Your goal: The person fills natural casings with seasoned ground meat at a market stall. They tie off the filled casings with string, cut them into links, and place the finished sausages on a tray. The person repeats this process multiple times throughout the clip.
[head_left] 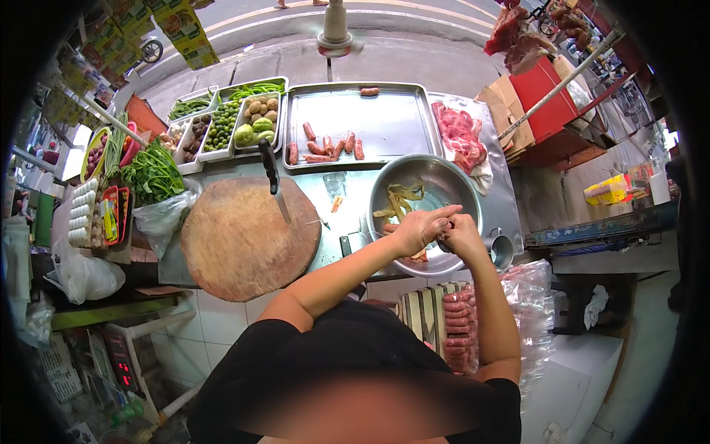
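My left hand (418, 229) and my right hand (461, 235) meet over the right side of a steel bowl (381, 189). Fingers of both are closed around a small dark piece (444, 244) that I cannot make out, mostly hidden by them. Inside the bowl lie pale yellowish strips (401, 198) and some reddish bits (418, 257). A round wooden board (237, 244) sits to the left, with a black-handled knife (271, 172) at its upper right part. A steel cup (500, 250) stands just right of the bowl.
A metal tray (355, 118) holds several sausages; raw meat (458, 137) lies beside it. Vegetable containers (220, 129), an egg tray (85, 211) and plastic bags (166, 222) line the left. Below the counter are packed sausages (460, 333). Hanging meat (510, 37) is at upper right.
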### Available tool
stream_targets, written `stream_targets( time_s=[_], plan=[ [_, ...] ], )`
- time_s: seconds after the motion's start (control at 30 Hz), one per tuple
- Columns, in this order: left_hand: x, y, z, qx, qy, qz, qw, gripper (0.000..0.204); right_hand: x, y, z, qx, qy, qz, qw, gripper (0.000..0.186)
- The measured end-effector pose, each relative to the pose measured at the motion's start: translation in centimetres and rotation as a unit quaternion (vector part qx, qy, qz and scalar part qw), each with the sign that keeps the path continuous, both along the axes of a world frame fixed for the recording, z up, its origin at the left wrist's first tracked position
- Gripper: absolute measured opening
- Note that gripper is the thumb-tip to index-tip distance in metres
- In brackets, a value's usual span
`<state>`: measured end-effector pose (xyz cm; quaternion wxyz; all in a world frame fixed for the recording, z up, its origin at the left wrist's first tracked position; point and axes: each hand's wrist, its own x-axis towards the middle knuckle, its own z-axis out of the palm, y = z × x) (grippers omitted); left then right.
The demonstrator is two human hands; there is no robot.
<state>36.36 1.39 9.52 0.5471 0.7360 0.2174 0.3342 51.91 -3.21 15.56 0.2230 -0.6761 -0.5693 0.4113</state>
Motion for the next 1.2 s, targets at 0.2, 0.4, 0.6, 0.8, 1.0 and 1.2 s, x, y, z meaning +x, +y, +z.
stream_targets(
  time_s=[0.2, 0.4, 0.6, 0.8, 1.0, 1.2],
  plan=[
    [0.3, 0.4, -1.2, -0.106, -0.062, -0.057, 0.991, 0.071, 3.0, -0.6, 3.0, -0.140, 0.234, 0.038, 0.962, 0.018],
    [0.2, 0.1, -1.8, -0.070, -0.026, -0.064, 0.995, 0.074, 1.2, -0.6, -0.8, -0.055, 0.074, -0.059, 0.994, 0.018],
    [0.6, -0.3, -1.1, -0.023, -0.022, -0.009, 0.999, 0.070, 0.8, 0.1, 0.0, -0.024, 0.029, 0.008, 0.999, 0.012],
    [0.7, -0.1, -1.1, -0.035, -0.013, -0.003, 0.999, 0.072, 2.5, -0.8, 2.8, -0.147, 0.306, 0.022, 0.940, 0.011],
    [1.1, -0.5, -1.0, 0.004, 0.013, 0.027, 1.000, 0.063, 0.9, -0.5, -0.4, -0.053, 0.051, -0.066, 0.995, 0.021],
    [1.1, -0.3, -0.2, -0.014, 0.008, 0.031, 0.999, 0.068, 0.3, 0.4, -0.3, 0.032, -0.061, -0.019, 0.997, 0.022]
  ],
)
